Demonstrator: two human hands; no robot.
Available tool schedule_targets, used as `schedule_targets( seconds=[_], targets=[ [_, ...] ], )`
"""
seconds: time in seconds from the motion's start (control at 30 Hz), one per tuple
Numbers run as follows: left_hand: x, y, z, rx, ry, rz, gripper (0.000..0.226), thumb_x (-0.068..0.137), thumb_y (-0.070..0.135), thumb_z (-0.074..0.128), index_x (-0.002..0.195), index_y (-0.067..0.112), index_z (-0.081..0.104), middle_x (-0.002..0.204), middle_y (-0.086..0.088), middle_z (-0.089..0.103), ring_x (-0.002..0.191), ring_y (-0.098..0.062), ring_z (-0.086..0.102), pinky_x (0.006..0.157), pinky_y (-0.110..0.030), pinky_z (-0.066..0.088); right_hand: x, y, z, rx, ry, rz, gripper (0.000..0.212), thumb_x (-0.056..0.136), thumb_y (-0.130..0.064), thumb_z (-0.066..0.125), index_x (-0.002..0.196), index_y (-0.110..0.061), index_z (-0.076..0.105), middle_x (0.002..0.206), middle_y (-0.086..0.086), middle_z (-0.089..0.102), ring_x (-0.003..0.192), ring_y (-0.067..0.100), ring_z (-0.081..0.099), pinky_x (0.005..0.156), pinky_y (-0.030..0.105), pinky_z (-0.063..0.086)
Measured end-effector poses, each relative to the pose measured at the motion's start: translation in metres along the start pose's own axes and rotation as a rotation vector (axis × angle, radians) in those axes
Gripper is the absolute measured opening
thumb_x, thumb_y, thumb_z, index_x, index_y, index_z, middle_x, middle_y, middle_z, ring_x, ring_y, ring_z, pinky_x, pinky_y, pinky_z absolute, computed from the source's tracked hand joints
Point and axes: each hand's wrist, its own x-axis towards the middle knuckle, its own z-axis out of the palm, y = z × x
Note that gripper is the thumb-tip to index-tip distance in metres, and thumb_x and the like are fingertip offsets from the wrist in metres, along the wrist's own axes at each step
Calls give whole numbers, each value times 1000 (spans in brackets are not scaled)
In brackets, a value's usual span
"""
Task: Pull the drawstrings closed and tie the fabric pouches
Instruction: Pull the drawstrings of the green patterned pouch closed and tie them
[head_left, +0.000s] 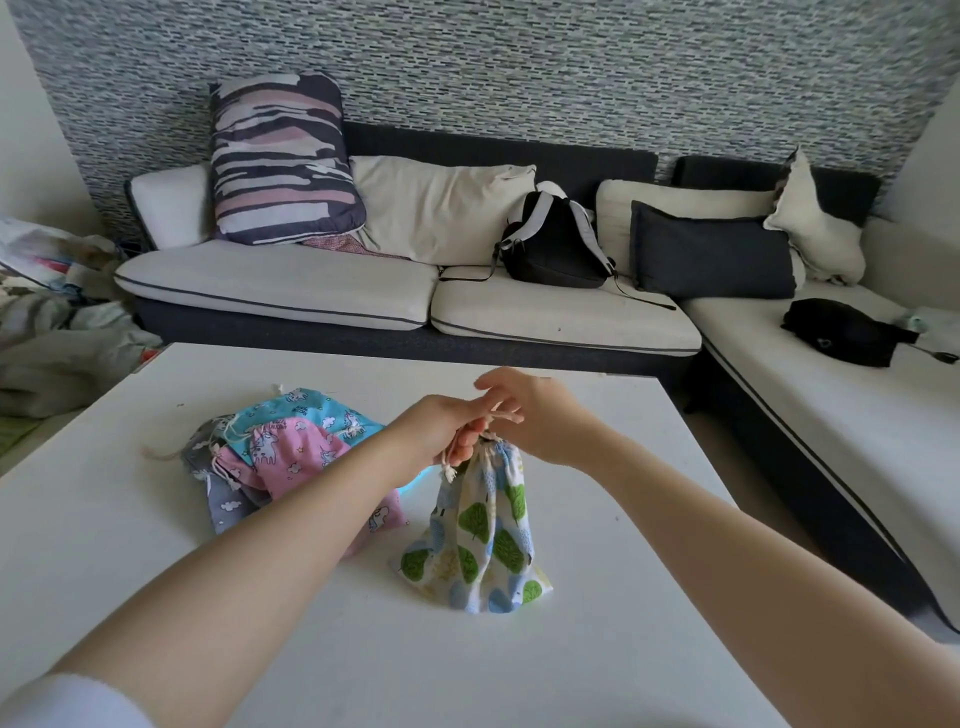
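Head view: tree-print pouch (485, 530) stands gathered at its neck near the middle of the white worktop (597, 519), contents unseen. Left hand (441, 428) pinches the neck and drawstring (448, 470); right hand (524, 415) curls over it. Pile of unicorn-print pouches (280, 452) lies left, count unclear.

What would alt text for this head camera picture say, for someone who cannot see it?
Two bare hands, left hand and right hand, work the drawstring at the gathered top of a tree-print fabric pouch standing on a white table. Pink, blue and grey pouches lie piled to its left.
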Motion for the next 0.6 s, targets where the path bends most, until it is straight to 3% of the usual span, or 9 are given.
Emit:
schedule_targets(
  seconds=[0.07,0.13,0.23,0.33,0.47,0.6],
  targets=[
    [0,-2,0,9,-17,-8,35,90,27,55,59,17,65,49,2,46,44,-11,40,48,-22,33,0,2,2,-147,0,-69,36,86,-24,63,121,-15,55,110,2,65,98,19,60,80,24,45],
    [-2,-1,-3,69,-9,23,28,90,12,45,70,6,64,51,-2,52,48,-13,47,55,-27,39,0,4,1,-264,-3,-124,32,87,-31,61,115,-14,60,106,3,67,97,21,60,78,28,46],
    [-10,3,-6,430,-4,137,27,91,12,45,66,7,56,53,0,57,51,-11,52,59,-25,40,-2,6,0,-239,-10,-113,31,84,-31,64,109,-13,64,102,4,69,95,21,61,78,31,48],
    [-17,7,-3,785,29,258,25,91,16,45,69,16,55,61,6,61,59,-9,56,62,-25,43,-2,6,1,-123,29,-41,26,84,-28,66,102,-11,66,98,5,70,91,20,62,70,22,45],
    [-18,5,1,1016,234,476,16,89,25,53,88,15,65,76,-2,67,69,-20,60,64,-33,48,0,1,3,-129,82,64,18,87,-20,60,100,-9,65,97,9,69,92,24,60,73,28,46],
    [-17,1,6,1189,414,822,7,76,13,68,81,8,69,73,-7,66,68,-29,59,60,-33,43,-2,-6,8,-471,171,38,19,87,-19,48,96,-10,62,92,9,65,92,29,55,74,30,33]
  ],
)
